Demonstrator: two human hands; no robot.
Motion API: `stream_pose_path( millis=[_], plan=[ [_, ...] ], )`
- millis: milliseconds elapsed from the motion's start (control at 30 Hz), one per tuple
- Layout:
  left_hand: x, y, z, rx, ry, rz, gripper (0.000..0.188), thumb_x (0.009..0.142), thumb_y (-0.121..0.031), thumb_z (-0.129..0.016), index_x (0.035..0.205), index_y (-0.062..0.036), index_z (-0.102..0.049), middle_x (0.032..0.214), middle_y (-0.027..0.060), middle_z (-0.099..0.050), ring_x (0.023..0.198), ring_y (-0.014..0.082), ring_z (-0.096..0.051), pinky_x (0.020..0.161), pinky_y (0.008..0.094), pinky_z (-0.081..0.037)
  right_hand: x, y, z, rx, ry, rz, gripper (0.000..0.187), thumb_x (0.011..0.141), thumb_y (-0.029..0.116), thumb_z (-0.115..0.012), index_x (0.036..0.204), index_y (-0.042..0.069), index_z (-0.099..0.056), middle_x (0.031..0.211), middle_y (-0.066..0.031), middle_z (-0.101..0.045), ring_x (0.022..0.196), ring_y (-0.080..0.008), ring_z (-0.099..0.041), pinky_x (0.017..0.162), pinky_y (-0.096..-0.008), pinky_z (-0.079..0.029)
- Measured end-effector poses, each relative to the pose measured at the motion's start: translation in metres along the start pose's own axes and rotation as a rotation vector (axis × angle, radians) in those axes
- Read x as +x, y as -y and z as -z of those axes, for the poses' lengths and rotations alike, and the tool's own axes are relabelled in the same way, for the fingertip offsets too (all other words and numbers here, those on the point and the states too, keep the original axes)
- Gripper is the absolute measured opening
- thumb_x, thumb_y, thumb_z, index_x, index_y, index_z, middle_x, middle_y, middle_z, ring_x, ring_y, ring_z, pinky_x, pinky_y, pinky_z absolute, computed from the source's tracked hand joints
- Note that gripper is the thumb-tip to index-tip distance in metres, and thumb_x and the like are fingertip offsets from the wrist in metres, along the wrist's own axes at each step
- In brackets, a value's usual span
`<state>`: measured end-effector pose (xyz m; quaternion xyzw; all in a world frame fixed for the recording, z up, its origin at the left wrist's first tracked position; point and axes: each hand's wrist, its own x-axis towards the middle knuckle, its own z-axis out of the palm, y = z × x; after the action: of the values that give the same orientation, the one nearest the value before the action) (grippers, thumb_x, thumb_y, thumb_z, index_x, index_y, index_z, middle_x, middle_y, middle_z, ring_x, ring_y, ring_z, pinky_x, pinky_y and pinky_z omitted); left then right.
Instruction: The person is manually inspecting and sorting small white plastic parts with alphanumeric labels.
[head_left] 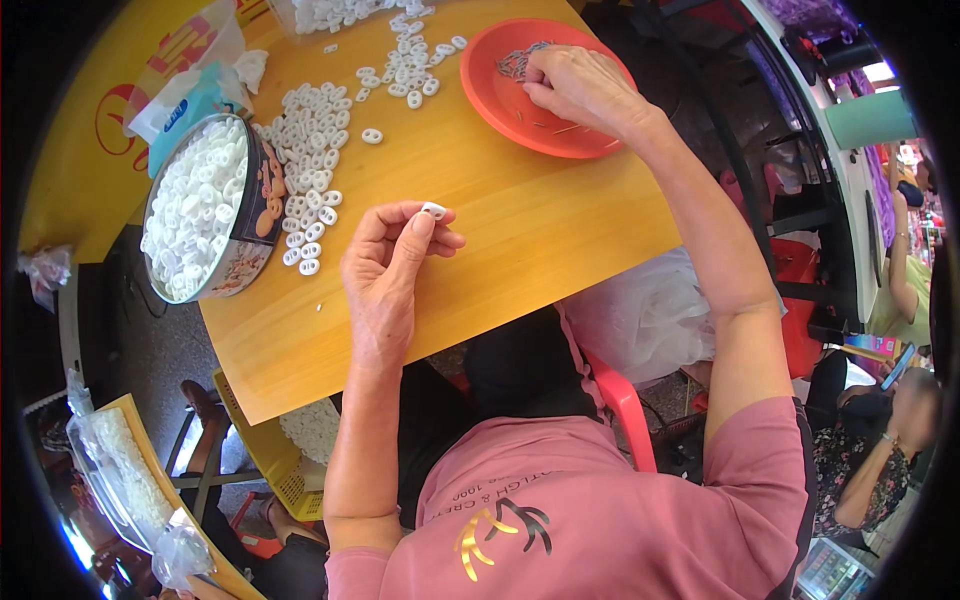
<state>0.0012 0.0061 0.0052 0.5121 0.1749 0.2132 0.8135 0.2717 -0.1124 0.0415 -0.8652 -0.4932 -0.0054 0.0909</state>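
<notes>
My left hand [388, 262] is raised over the table's near part, thumb and forefinger pinching a small white oval plastic piece [433, 210]. My right hand [588, 88] is inside a shallow red bowl [565, 144], its fingertips drawn together beside a heap of small grey metal parts [516, 64]. Whatever those fingertips grip is hidden. Loose white oval pieces with two holes [312, 150] lie in a spread left of my left hand. A round tin [262, 215] at the table's left edge is heaped with more of them.
The yellow wooden table [480, 270] ends close in front of me. Behind the tin stands a blue-and-white soft packet [195, 105]. Below the left edge is a yellow basket [262, 440] with white pieces. A plastic bag [650, 315] bulges under the table's right side. Another person [880, 450] sits at right.
</notes>
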Motion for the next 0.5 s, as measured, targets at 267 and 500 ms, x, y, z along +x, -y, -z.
stream_pose_path(
  millis=[267,500],
  plan=[
    [0.001,-0.005,0.004,-0.092,-0.035,0.064,0.015,0.097,-0.011,-0.060,0.104,0.0023,-0.058,0.096,0.0149,-0.068,0.077,0.0193,-0.068,0.072,0.0293,-0.054,-0.020,0.039,0.013,0.533,-0.254,0.032,0.013,0.090,0.009,-0.062,0.097,-0.001,-0.066,0.079,-0.0073,-0.066,0.069,-0.0157,-0.063,0.063,-0.0280,-0.050],
    [0.002,-0.004,0.007,-0.153,-0.002,0.041,0.017,0.096,-0.013,-0.062,0.104,0.0020,-0.058,0.095,0.0150,-0.068,0.077,0.0188,-0.068,0.071,0.0288,-0.054,-0.057,0.104,-0.005,1.249,-0.058,-0.047,0.021,0.094,0.010,-0.063,0.109,-0.004,-0.068,0.083,-0.0031,-0.067,0.070,-0.0058,-0.061,0.063,-0.0200,-0.049]
  ],
)
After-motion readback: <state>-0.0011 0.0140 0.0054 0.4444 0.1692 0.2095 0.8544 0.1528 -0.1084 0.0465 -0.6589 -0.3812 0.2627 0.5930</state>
